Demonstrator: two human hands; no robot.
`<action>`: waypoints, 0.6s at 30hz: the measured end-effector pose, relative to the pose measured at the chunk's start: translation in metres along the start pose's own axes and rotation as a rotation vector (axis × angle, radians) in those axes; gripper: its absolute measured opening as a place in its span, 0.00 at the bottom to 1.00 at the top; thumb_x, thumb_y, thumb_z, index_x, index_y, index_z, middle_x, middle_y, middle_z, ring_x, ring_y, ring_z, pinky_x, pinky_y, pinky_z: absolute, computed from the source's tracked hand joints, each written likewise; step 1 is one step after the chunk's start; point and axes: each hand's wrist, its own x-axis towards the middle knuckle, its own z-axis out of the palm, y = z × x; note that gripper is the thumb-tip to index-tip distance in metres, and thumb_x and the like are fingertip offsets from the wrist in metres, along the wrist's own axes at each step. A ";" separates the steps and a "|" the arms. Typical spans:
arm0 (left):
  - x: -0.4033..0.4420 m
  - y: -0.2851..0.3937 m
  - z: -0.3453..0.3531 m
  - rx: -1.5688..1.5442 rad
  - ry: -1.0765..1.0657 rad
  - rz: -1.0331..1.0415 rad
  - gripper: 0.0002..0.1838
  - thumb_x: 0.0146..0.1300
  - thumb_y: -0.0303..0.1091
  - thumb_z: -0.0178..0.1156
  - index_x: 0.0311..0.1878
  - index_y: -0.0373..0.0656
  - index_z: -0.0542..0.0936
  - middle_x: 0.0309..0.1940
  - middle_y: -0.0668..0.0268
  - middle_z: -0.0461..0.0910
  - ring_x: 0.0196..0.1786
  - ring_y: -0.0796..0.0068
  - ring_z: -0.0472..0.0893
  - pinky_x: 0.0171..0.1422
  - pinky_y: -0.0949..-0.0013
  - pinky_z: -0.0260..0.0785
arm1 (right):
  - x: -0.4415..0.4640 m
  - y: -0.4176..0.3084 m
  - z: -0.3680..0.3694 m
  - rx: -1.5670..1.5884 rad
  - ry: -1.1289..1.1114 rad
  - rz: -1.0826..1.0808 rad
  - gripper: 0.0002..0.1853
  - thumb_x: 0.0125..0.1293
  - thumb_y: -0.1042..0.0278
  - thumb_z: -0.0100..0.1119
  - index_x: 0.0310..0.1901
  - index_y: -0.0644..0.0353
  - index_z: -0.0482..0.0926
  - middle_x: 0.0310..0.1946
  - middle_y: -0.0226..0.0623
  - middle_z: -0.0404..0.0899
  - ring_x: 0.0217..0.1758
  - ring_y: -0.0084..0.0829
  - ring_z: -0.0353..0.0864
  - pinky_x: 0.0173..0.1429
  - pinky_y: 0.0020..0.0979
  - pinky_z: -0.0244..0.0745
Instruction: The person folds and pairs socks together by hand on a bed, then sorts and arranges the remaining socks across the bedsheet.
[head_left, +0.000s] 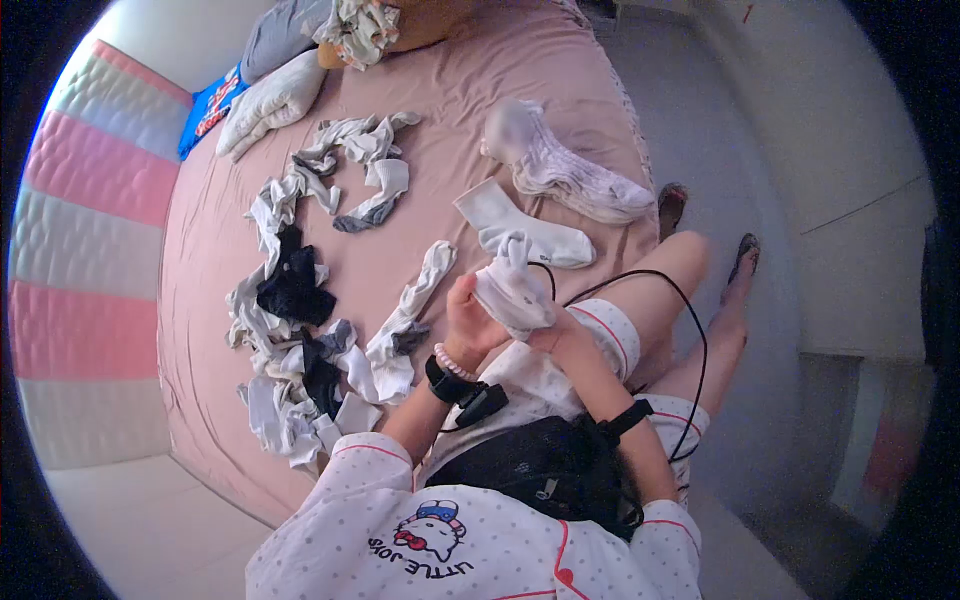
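A bunched white sock [512, 290] is held between my two hands above my lap. My left hand [472, 325] wraps round its left side, the thumb up against the fabric. At its lower right edge, the fingers of my right hand [552, 335] press on the cloth. Just beyond the hands, a flat white sock [530, 238] lies on the pink bed sheet [440, 150]. Farther off rests a stack of pale ribbed socks [580, 175]. One long white sock with a grey part [425, 280] lies left of my left hand.
A curved pile of white and grey socks [270, 215] with black socks [295, 285] spreads over the left of the bed. Folded bedding [275, 100] is at the far left. A black bag [530, 460] sits on my lap, and a black cable [700, 330] loops over my legs.
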 end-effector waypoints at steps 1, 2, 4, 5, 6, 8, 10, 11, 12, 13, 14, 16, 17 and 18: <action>0.001 0.001 0.000 -0.002 0.001 -0.007 0.32 0.60 0.51 0.52 0.61 0.38 0.67 0.60 0.52 0.68 0.62 0.50 0.67 0.67 0.46 0.57 | -0.001 0.000 0.003 0.073 -0.039 0.004 0.20 0.64 0.56 0.55 0.53 0.59 0.72 0.48 0.32 0.77 0.45 0.26 0.79 0.48 0.30 0.79; -0.002 0.004 0.001 -0.008 0.062 0.000 0.34 0.60 0.55 0.52 0.63 0.41 0.65 0.61 0.54 0.67 0.63 0.51 0.67 0.68 0.45 0.55 | -0.002 0.000 0.006 0.146 -0.077 0.011 0.20 0.64 0.56 0.55 0.53 0.58 0.71 0.49 0.32 0.76 0.46 0.27 0.79 0.49 0.31 0.78; -0.010 0.010 0.002 0.078 0.157 -0.006 0.38 0.58 0.62 0.51 0.65 0.45 0.63 0.62 0.55 0.67 0.65 0.51 0.65 0.69 0.44 0.53 | 0.000 0.003 0.018 0.119 -0.044 -0.040 0.20 0.63 0.55 0.56 0.54 0.56 0.72 0.48 0.30 0.77 0.46 0.27 0.79 0.49 0.31 0.78; -0.012 0.012 0.003 0.079 0.159 -0.005 0.38 0.58 0.62 0.51 0.65 0.45 0.63 0.62 0.55 0.67 0.65 0.51 0.65 0.69 0.44 0.53 | 0.002 0.004 0.027 0.111 -0.033 -0.056 0.20 0.63 0.55 0.56 0.54 0.55 0.72 0.48 0.29 0.77 0.46 0.27 0.79 0.49 0.31 0.79; -0.013 0.013 0.003 0.152 0.202 0.023 0.39 0.58 0.64 0.51 0.65 0.46 0.64 0.62 0.57 0.68 0.64 0.52 0.66 0.68 0.44 0.53 | 0.006 0.001 0.035 -0.028 -0.032 -0.025 0.21 0.63 0.54 0.56 0.54 0.55 0.72 0.47 0.28 0.77 0.45 0.26 0.79 0.47 0.30 0.78; -0.014 0.010 0.006 0.225 0.247 0.052 0.39 0.58 0.65 0.50 0.65 0.46 0.65 0.62 0.58 0.68 0.64 0.53 0.66 0.68 0.44 0.54 | 0.011 0.001 0.030 -0.166 -0.029 0.006 0.21 0.63 0.53 0.56 0.54 0.54 0.72 0.46 0.27 0.77 0.43 0.24 0.79 0.46 0.29 0.78; -0.009 0.002 0.008 -0.121 0.040 0.231 0.43 0.59 0.67 0.44 0.69 0.47 0.57 0.60 0.54 0.69 0.63 0.51 0.66 0.69 0.46 0.52 | 0.016 0.002 0.018 -0.288 -0.052 0.194 0.19 0.63 0.53 0.56 0.52 0.54 0.73 0.43 0.25 0.78 0.40 0.22 0.78 0.43 0.27 0.77; -0.003 -0.001 0.015 -0.123 0.042 0.224 0.43 0.59 0.67 0.44 0.69 0.47 0.57 0.60 0.54 0.69 0.63 0.51 0.66 0.69 0.46 0.52 | 0.014 -0.001 0.030 -0.328 -0.059 0.253 0.19 0.63 0.53 0.56 0.51 0.53 0.74 0.42 0.24 0.78 0.39 0.21 0.78 0.43 0.27 0.77; 0.004 -0.003 0.022 -0.147 -0.103 0.134 0.45 0.56 0.70 0.45 0.69 0.48 0.57 0.59 0.55 0.70 0.62 0.52 0.67 0.68 0.46 0.53 | 0.007 -0.006 0.041 -0.283 -0.027 0.234 0.17 0.63 0.54 0.56 0.49 0.53 0.75 0.39 0.24 0.78 0.36 0.20 0.78 0.40 0.26 0.77; 0.000 -0.001 0.023 -0.162 -0.070 0.093 0.49 0.52 0.73 0.47 0.69 0.48 0.56 0.59 0.56 0.70 0.61 0.52 0.68 0.68 0.46 0.53 | 0.005 -0.007 0.047 -0.261 -0.012 0.225 0.16 0.63 0.55 0.56 0.48 0.53 0.75 0.38 0.23 0.78 0.35 0.20 0.77 0.38 0.26 0.76; -0.004 0.001 0.025 -0.179 -0.036 0.054 0.53 0.47 0.77 0.48 0.69 0.47 0.56 0.59 0.56 0.69 0.61 0.51 0.69 0.67 0.46 0.54 | 0.003 -0.009 0.053 -0.239 0.004 0.216 0.15 0.64 0.56 0.56 0.47 0.53 0.75 0.36 0.23 0.78 0.34 0.19 0.77 0.37 0.26 0.76; -0.013 0.016 0.013 -0.048 0.079 0.038 0.50 0.51 0.75 0.46 0.68 0.46 0.59 0.61 0.57 0.68 0.61 0.51 0.69 0.66 0.45 0.55 | 0.006 -0.006 0.048 -0.314 0.099 0.198 0.12 0.64 0.56 0.55 0.44 0.53 0.77 0.34 0.25 0.79 0.32 0.20 0.77 0.34 0.26 0.75; -0.017 0.022 0.009 0.021 0.136 0.033 0.48 0.53 0.74 0.46 0.67 0.45 0.60 0.62 0.57 0.68 0.61 0.51 0.70 0.66 0.45 0.56 | 0.007 -0.005 0.043 -0.312 0.095 0.193 0.12 0.64 0.56 0.55 0.44 0.53 0.77 0.34 0.25 0.79 0.32 0.20 0.77 0.34 0.26 0.75; -0.020 0.028 0.005 0.089 0.194 0.023 0.46 0.55 0.73 0.45 0.67 0.44 0.61 0.63 0.57 0.67 0.61 0.51 0.70 0.65 0.44 0.57 | 0.008 -0.005 0.035 -0.351 0.199 0.070 0.13 0.65 0.59 0.54 0.47 0.56 0.75 0.39 0.29 0.79 0.39 0.23 0.78 0.41 0.28 0.75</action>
